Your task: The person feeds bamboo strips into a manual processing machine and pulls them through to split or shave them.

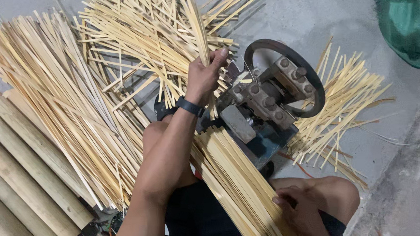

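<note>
The left hand [204, 75] is clenched around a few bamboo strips [193, 18], its fingers wrapped about them low down, so that most of their length fans up and away beyond the fist. A dark watch band sits on that wrist. Just right of these fingers stands the splitting machine [270, 95], a dark iron wheel with bolted blocks on the concrete floor [300, 21].

The right hand [299, 210] rests on the knee with its fingers curled loosely over the near end of a thick bundle [235, 179] of strips, which runs from the lap up toward the machine. Whether it truly grips the bundle or only steadies it cannot be told.

The strips look thin, light and springy: they bend in a long arc rather than stay straight, so a hold near one end lets the far tips whip and sag. Their edges probably carry splinters, and the smooth faces could slide against each other in a loose fist. Left of the left fingers lie heaps of loose strips [74, 89], and further left, split culms [14, 168]. Beyond the machine is another heap [342, 97].
</note>
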